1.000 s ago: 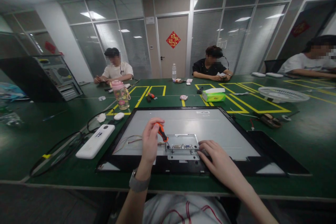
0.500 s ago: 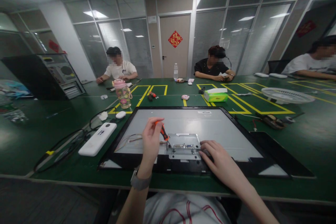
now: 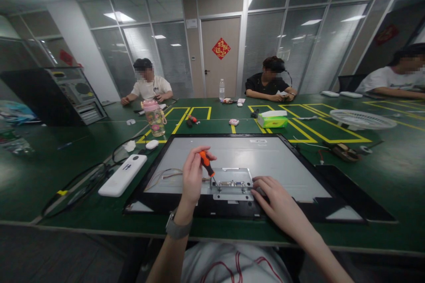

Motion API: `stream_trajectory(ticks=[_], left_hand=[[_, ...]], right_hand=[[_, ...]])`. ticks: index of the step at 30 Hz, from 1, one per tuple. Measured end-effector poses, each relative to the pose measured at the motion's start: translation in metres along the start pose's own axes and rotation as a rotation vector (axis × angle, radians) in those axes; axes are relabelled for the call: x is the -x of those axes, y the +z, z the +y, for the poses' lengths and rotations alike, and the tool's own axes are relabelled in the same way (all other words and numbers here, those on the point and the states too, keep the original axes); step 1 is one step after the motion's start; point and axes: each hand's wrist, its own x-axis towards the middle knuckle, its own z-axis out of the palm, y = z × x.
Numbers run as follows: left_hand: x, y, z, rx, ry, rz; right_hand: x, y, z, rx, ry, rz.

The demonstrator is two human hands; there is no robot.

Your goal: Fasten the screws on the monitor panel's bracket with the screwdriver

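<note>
My left hand (image 3: 193, 177) is closed around the orange-and-black handle of a screwdriver (image 3: 207, 163). The tool leans, its thin shaft pointing down at the left part of a metal bracket (image 3: 231, 174) with connectors along it. This bracket sits on the grey back of a flat display panel (image 3: 282, 159) with a black frame, lying on the table. My right hand (image 3: 274, 196) rests on the panel at the bracket's right edge, fingers stretched and thumb apart. What lies under its fingers is partly hidden. Thin wires (image 3: 166, 175) run from the bracket's left side, passing behind my left hand.
Left of the panel are a white power bank (image 3: 122, 175), black cables (image 3: 79, 190) and a pink-lidded bottle (image 3: 154, 118). A tissue pack (image 3: 272, 119) stands beyond it. At right lie a dark flat slab (image 3: 355, 192) and a white round grille (image 3: 361, 119). Three people sit across the table.
My left hand has shifted slightly right and up on the screwdriver, and more of the orange handle shows. The tip stays near the bracket's left part. My right hand keeps its place.
</note>
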Motion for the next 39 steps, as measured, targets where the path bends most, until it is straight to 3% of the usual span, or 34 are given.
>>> stream_trajectory(ticks=[5, 11, 16, 22, 29, 35, 39], left_hand=[[-0.0007, -0.0004, -0.0016, -0.089, 0.09, 0.021], [0.0002, 0.0001, -0.0018, -0.016, -0.013, 0.049], [-0.0016, 0.0013, 0.0001, -0.125, 0.099, 0.046], [-0.0009, 0.0003, 0.0015, -0.166, 0.066, 0.073], [0.0005, 0.0012, 0.0009, -0.052, -0.003, -0.004], [-0.0037, 0.0016, 0.0028, -0.182, 0.202, 0.195], [-0.0009, 0.0004, 0.002, -0.077, 0.053, 0.109]], right_hand=[[0.0007, 0.0012, 0.001, -0.009, 0.019, -0.014], [0.0005, 0.0001, 0.0005, -0.015, 0.0, -0.008], [0.0, -0.0008, -0.0002, -0.007, 0.007, -0.011], [0.0007, 0.0003, 0.0004, 0.001, -0.01, 0.02], [0.0009, 0.0002, 0.0011, -0.004, 0.005, 0.004], [0.0009, -0.0004, 0.0, -0.008, -0.003, 0.02], [0.0008, -0.0004, 0.0002, -0.014, -0.001, 0.011]])
